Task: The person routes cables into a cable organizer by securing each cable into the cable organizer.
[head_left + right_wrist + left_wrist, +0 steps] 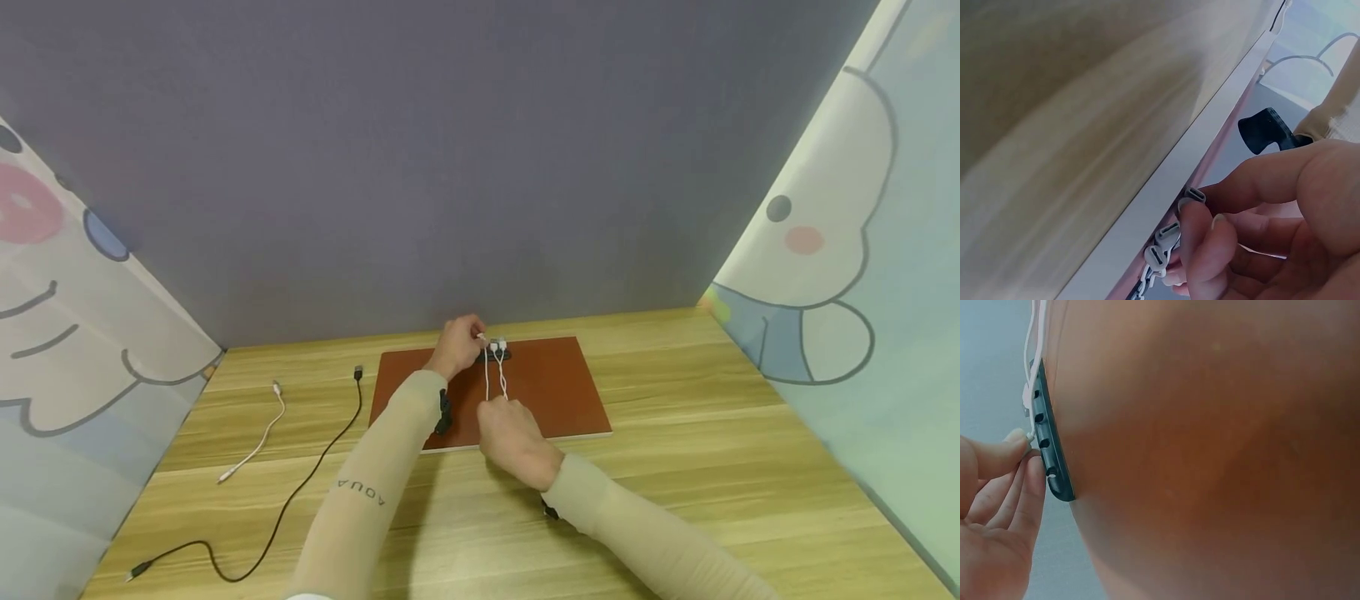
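A black cable holder with slots (1055, 456) sits at the far side of a brown board (558, 387). My left hand (456, 346) is beside it and pinches a white cable (1030, 435) between thumb and fingers, right at one slot. Two other white plugs (499, 344) stand at the holder, their cords running toward me. At the board's near edge my right hand (516, 437) pinches the small connector (1195, 195) of a white cable. Two more pale connectors (1161, 244) hang close by its fingers.
On the wooden table (675, 400) to the left lie a short white cable (262, 440) and a long black USB cable (288, 504). A grey panel (450, 167) rises behind the table, with printed cartoon walls (817, 225) at the sides.
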Demonstrator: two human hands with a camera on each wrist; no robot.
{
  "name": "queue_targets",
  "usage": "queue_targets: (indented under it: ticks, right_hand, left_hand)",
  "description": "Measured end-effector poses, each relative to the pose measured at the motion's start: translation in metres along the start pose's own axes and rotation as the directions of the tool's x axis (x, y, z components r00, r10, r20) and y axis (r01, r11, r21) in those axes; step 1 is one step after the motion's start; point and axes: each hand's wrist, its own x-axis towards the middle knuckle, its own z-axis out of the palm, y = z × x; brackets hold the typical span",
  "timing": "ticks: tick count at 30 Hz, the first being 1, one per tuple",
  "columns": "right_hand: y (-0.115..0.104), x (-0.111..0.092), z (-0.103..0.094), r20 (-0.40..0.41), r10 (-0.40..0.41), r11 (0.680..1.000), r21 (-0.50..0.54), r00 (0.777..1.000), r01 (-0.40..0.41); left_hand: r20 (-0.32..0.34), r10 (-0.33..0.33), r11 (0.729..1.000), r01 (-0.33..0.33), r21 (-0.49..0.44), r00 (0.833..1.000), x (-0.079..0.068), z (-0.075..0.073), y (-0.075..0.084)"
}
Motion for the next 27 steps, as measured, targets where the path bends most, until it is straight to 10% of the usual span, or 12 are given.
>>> queue_targets:
  ticks: [27]
  right_hand:
    - [0.002, 0.003, -0.004, 0.033, -0.043, 0.999, -0.031, 0.999, 0.044]
  left_hand:
    - [0.054, -0.095, 0.977, 0.083, 0.194, 0.994, 0.003, 0.006, 0.011]
